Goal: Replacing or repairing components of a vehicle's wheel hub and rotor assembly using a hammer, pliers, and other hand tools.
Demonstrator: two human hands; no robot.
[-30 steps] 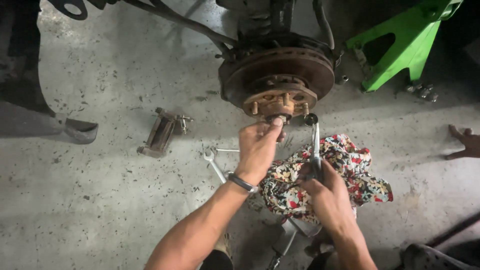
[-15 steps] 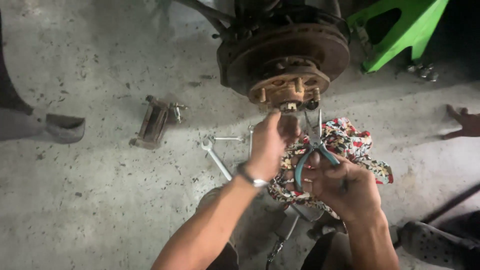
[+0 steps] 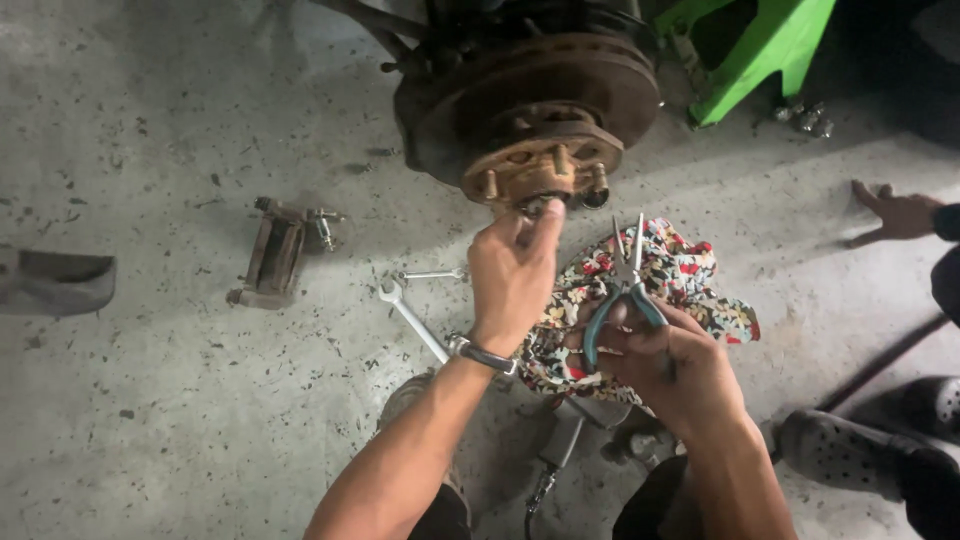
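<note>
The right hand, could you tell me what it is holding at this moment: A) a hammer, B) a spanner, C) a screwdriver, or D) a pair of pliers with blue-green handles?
D: the right hand grips the pliers by their blue-green handles, the thin metal tips pointing up toward the wheel hub.

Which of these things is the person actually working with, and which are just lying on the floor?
In use:
- left hand, fingertips at the rusty wheel hub
- right hand, holding teal-handled pliers

Lying about:
- flowered cloth
- wrench
- brake caliper part
- green stand
- another person's hand, resting on the floor
</note>
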